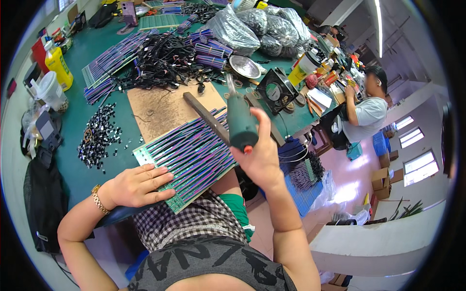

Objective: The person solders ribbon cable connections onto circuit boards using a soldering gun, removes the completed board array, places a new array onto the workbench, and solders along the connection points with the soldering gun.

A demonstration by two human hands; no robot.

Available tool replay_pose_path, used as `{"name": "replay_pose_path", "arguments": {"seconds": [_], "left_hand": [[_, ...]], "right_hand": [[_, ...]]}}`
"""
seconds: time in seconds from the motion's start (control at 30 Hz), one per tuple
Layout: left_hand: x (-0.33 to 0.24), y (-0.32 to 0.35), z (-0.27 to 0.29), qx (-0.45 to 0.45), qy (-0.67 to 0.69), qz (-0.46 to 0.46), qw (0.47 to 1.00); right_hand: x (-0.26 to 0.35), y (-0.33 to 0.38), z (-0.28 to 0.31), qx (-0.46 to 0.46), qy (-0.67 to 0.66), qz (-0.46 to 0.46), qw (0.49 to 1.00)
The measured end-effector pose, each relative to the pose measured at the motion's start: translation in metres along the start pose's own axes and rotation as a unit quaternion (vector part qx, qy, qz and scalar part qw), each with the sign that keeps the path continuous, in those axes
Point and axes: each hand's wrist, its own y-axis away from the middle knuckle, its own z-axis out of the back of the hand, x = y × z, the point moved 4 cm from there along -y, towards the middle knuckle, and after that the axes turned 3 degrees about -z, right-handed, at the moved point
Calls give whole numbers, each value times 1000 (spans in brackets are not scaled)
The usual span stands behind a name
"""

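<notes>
Circuit-board panel [191, 157], green-edged and ribbed with purple strips, lies flat at the near edge of the green table [92, 53]. My left hand [138, 186] presses open-palmed on its near corner. My right hand [262, 155] wraps tight around a dark green cylindrical power tool [240, 121], raised just right of the panel. Beyond the panel sit a brown board [165, 109] and tangled black cables [165, 60]; its left side has open tabletop.

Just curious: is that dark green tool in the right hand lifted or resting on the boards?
Lifted: the right hand holds the tool above the circuit boards.
</notes>
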Motion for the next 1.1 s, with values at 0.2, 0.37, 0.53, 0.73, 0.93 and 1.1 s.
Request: {"name": "replay_pose_path", "arguments": {"seconds": [0.2,0.37,0.53,0.73,0.93,1.1], "left_hand": [[28,6,-19,26,162,100,981],[56,26,-4,-102,170,300,933],[79,64,-15,-104,71,480,868],[79,58,-15,-45,38,471,880],[71,55,-12,-128,-15,430,894],[53,41,-15,-159,69,325,930]], "right_hand": [[-29,39,-43,-17,-6,-37,999],[-36,51,-42,-117,-81,-30,989],[-49,84,-55,-69,-271,-79,957],[-27,101,-76,56,-560,-122,817],[-22,81,-104,57,-608,-102,785],[-33,63,-108,103,-652,-116,742]]}}
